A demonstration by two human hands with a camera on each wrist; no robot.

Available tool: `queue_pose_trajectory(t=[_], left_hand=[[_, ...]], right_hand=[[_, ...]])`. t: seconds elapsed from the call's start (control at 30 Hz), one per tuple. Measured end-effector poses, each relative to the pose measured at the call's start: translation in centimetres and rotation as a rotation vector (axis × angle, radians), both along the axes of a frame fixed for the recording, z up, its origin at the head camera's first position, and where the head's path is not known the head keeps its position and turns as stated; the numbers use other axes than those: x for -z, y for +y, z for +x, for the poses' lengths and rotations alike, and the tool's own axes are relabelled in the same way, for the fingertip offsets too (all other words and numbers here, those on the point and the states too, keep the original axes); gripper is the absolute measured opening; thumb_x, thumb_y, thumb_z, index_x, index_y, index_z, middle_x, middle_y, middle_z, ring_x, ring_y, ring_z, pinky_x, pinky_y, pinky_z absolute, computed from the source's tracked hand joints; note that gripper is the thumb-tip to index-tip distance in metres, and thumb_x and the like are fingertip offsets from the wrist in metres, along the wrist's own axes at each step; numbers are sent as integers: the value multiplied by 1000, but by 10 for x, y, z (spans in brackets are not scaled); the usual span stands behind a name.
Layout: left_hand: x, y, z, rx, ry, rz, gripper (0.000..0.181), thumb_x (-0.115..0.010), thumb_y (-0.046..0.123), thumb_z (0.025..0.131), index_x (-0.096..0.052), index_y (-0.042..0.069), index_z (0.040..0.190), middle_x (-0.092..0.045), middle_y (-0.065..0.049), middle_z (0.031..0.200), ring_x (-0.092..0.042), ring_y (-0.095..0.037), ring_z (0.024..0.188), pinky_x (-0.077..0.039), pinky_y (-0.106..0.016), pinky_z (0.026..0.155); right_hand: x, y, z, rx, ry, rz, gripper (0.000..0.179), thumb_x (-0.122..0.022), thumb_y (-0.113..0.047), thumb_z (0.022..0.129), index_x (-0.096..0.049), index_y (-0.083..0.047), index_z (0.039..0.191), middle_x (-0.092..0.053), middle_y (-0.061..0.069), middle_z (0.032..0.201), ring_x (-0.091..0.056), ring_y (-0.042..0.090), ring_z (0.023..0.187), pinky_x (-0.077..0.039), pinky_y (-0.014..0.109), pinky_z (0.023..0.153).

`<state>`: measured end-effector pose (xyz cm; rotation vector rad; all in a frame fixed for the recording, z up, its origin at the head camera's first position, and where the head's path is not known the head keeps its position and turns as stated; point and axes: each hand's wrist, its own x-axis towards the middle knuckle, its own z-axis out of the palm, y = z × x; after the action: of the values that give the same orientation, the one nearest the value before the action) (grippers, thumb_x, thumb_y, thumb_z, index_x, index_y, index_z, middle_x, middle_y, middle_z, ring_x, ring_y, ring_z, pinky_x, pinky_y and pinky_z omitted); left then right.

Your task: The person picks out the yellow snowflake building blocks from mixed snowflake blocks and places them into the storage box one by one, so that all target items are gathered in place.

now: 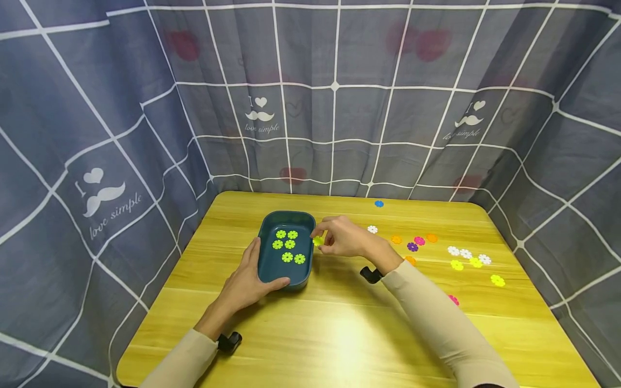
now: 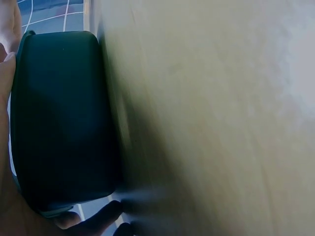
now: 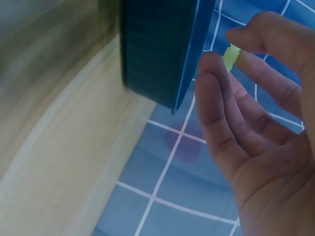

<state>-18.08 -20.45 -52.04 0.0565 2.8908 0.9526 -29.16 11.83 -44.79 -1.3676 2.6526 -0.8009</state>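
Currently, I see the left hand (image 1: 247, 281) spread against the dark blue tray (image 1: 291, 218), yellow-green flower pieces (image 1: 287, 257) lying inside; beside its right rim, a yellow-green disc (image 1: 317, 241) pinched by the right hand (image 1: 343, 237); rightward, assorted coloured pieces (image 1: 412, 247) scattered

Round my head view from 8 o'clock to 4 hangs a grey-blue curtain (image 1: 368, 113) gridded in white. I can read "love simple" beneath white moustache prints (image 1: 259, 116) at 9, 11 and 2 o'clock; faded red blotches (image 1: 430, 45) show near 10:30 and 1:30. Below, I have a yellow wood-grain table (image 1: 301, 345), glare on its 6 o'clock side. Clocked from its middle, a blue disc (image 1: 379, 203) lies by the far edge near 1, a white disc (image 1: 372, 229) nearer in; orange discs (image 1: 432, 237), a magenta disc (image 1: 419, 241) and a purple disc (image 1: 412, 247) gather around 2; three white discs (image 1: 466, 253) sit between 2 and 3; a pink-red disc (image 1: 453, 299), partly hidden from me, is at 3.
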Motion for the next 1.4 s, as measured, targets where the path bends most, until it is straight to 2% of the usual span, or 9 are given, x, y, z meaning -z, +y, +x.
queue_pose_trajectory(t=[0.43, 0.83, 1.13, 1.4], left_hand=[[-3, 0, -1, 7, -9, -14, 150, -86, 84, 89, 9, 26, 189, 0, -10, 199, -46, -56, 169, -45, -84, 126], [-2, -2, -1, 26, -6, -26, 152, -85, 86, 88, 9, 24, 189, 1, -11, 199, -50, -56, 166, -50, -82, 122], [-4, -2, 1, 29, -11, -20, 152, -85, 85, 89, 12, 26, 189, 2, -10, 199, -49, -55, 167, -49, -83, 123], [-4, -2, 2, 30, -9, -15, 150, -86, 83, 90, 8, 22, 189, 2, -10, 199, -49, -57, 166, -49, -85, 121]], right_hand=[[-4, -23, -3, -71, 2, 43, 28, -87, -10, 102, -86, -8, 129, -83, 13, 128, -84, 9, 87, -67, 19, 83], [-5, -45, -4, -95, 2, 105, 28, -88, -14, 102, -85, -7, 129, -81, 14, 134, -84, 10, 89, -66, 18, 85], [-6, -60, -3, -126, 38, 192, 28, -91, -21, 104, -87, -13, 130, -84, 4, 125, -75, 7, 87, -64, 24, 88], [-2, -73, -3, -131, 38, 243, 30, -92, -25, 104, -87, -15, 132, -85, -2, 122, -73, 7, 90, -65, 28, 90]])
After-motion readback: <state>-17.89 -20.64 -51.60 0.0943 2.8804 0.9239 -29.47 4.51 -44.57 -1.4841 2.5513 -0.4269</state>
